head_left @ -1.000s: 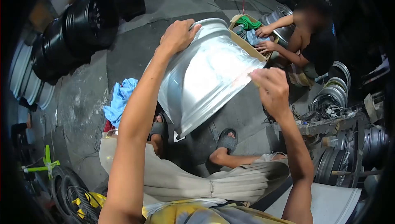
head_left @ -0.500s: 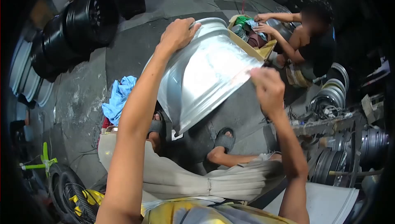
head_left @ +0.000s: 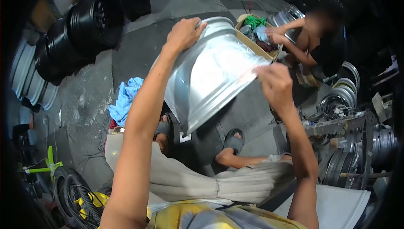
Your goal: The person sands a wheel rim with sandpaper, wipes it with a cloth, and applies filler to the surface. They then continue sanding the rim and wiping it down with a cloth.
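Observation:
A silver wheel rim (head_left: 219, 73), its face covered in clear plastic film, is held tilted above the floor in front of my knees. My left hand (head_left: 185, 33) grips the rim's upper left edge, fingers curled over it. At the rim's right corner, my right hand (head_left: 274, 79) is closed with fingers pinched together on the edge of the plastic film. Light reflects strongly off the film. The rim's lower end hangs near my sandalled feet.
Black rims (head_left: 84, 23) stand in a row at upper left. A blue cloth (head_left: 125, 100) lies left of my legs. Another person (head_left: 324, 39) sits at upper right, hands at a cardboard box (head_left: 254, 44) of rags. Several silver rims (head_left: 343, 94) and a metal frame (head_left: 336, 128) are at right.
The co-worker's hands have shifted lower and right over the box of rags. My right hand has moved slightly at the film's edge; the whole view has shifted a little.

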A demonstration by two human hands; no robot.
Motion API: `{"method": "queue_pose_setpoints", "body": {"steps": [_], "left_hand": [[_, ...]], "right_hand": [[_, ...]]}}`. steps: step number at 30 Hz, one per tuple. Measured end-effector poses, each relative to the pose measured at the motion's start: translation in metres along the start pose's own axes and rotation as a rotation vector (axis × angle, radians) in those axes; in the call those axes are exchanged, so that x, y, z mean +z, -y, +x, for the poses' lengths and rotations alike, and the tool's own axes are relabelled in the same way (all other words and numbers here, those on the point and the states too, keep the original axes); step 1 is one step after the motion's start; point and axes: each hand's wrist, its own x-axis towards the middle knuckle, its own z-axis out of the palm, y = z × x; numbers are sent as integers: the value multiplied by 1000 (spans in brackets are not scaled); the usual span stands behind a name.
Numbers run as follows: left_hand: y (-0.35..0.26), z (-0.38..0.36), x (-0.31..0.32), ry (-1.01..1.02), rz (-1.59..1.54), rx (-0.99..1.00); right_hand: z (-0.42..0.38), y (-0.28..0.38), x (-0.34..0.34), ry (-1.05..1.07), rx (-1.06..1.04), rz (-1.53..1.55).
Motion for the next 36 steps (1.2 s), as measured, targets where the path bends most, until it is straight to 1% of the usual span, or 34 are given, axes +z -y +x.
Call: {"method": "queue_pose_setpoints", "body": {"steps": [2,3,4,6,7,8,10,11,14,15,16,18,19,20,22,23,24,26,27,28,30,32,33,34,36], "left_hand": [[-2,-4,0,20,-54,-58],[-2,-4,0,29,-45,-58],[-2,-7,2,38,-44,-58],[-4,-4,-1,39,-24,-44],[-3,-3,-3,31,-17,-40],[-2,-4,-1,16,-44,-45],[-2,-4,1,13,-74,-49],[-2,-5,0,6,-63,-45],[-3,-6,0,21,-38,-19],[-3,-4,-2,27,-28,-23],[-6,-2,-7,12,-24,-15],[-10,-4,-9,103,-56,-108],[-7,-4,-6,57,-46,-68],[-5,-6,-4,63,-45,-67],[-3,-3,-2,57,-62,-77],[-3,-4,-1,55,-62,-72],[-2,-6,0,57,-54,-67],[-2,0,-3,35,-52,-64],[-3,-2,-2,44,-58,-74],[-4,-3,-1,56,-60,-79],[-4,-6,-1,75,-60,-86],[-5,-4,-3,61,-29,-65],[-5,-5,-2,59,-30,-58],[-2,-5,2,45,-23,-55],[-3,-2,0,20,-21,-57]], "right_hand": [[1,38,-5,75,-163,200],[2,35,-6,69,-205,180],[3,21,-6,71,-196,184],[9,-11,-8,119,-28,67],[13,-8,-11,158,-29,75],[17,4,-13,148,-34,75],[17,34,-17,213,-154,289],[22,23,-17,237,-202,281],[29,-45,-9,288,-26,158],[28,-57,-1,320,61,262],[33,-48,-4,308,53,254],[37,-2,-12,352,-79,264],[41,16,-15,386,-114,279],[38,8,-12,385,-109,282],[34,-29,0,313,-23,299],[38,-46,-2,257,2,241],[31,-47,1,256,1,236],[25,-25,-1,256,30,353],[21,10,-4,220,2,399],[15,34,-6,217,-127,390],[3,22,4,52,-146,291],[-1,-17,7,-6,36,159],[-5,-24,10,0,122,169],[-6,-14,8,-6,118,159],[-13,34,13,-126,-70,253]]}}
